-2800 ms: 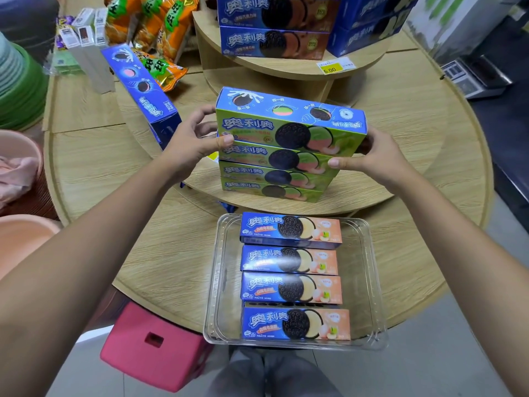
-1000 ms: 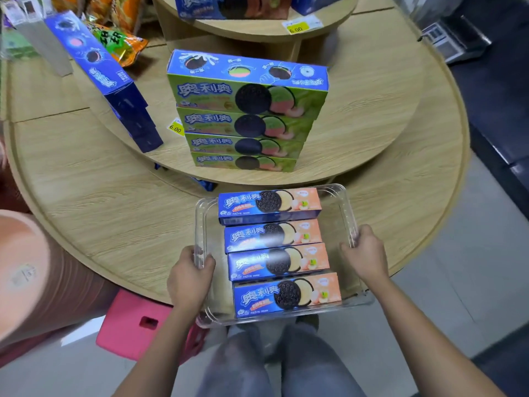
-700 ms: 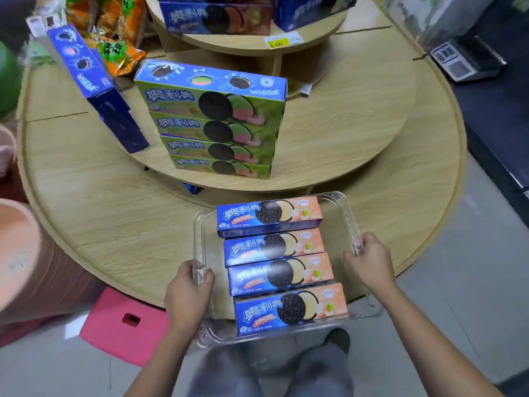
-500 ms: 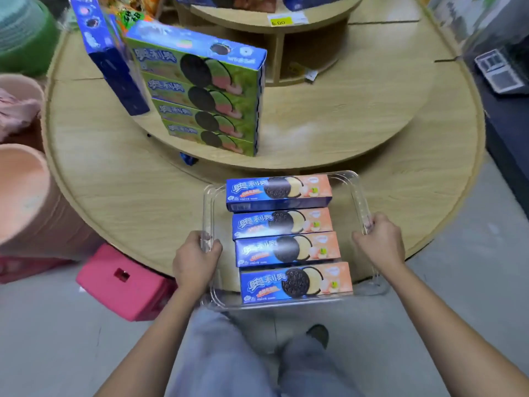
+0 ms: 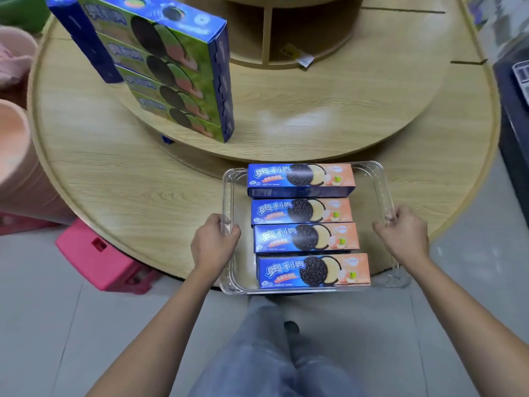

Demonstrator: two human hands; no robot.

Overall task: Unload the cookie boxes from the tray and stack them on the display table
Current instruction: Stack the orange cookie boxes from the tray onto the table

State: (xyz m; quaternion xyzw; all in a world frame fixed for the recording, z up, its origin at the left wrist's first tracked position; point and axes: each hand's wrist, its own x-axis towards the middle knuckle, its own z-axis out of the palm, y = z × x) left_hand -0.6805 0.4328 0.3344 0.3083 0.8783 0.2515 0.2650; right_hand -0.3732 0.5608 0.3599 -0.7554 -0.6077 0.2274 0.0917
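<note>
A clear plastic tray [image 5: 382, 179] rests on the front edge of the round wooden display table [image 5: 120, 184], its near end overhanging the floor. Inside it lie several blue-and-peach cookie boxes [image 5: 303, 239] in a row, front to back. My left hand [image 5: 213, 242] grips the tray's left rim and my right hand [image 5: 403, 233] grips its right rim. On the raised middle tier stands a stack of green-and-blue cookie boxes [image 5: 177, 78], up and to the left of the tray.
A dark blue box [image 5: 83, 38] leans behind the green stack. To the right of that stack the middle tier [image 5: 329, 116] is bare wood. A pink stool [image 5: 100, 256] and peach buckets [image 5: 17, 167] stand at left. Grey floor lies below.
My hands left the green stack and took hold of the tray's two rims. Since then the tray has shifted rightward along the table edge, and the view has swung right with it.
</note>
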